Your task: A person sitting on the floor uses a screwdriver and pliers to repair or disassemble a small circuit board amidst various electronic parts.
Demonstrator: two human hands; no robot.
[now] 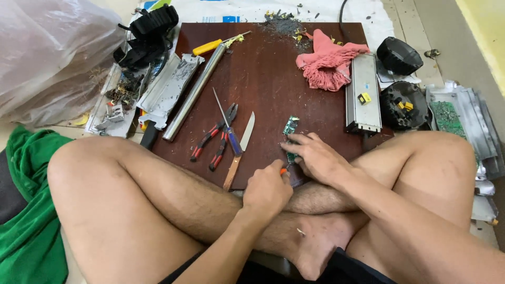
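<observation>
Crossed bare legs frame the near edge of the brown board (263, 79). Left hand (267, 190) is fisted around a small orange-tipped tool (283, 171), mostly hidden. Right hand (314, 156), fingers spread, pins the green circuit strip (290, 126) near that edge; pliers (216, 135) lie left.

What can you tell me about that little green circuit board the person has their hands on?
The small narrow green circuit board lies flat on the dark reddish-brown wooden board, running away from the person. Its far end shows pale components; the near end is hidden under the right hand, whose fingers press it down. The left hand holds an orange-handled tool close to the board's near end. Its tip is hidden.
</observation>
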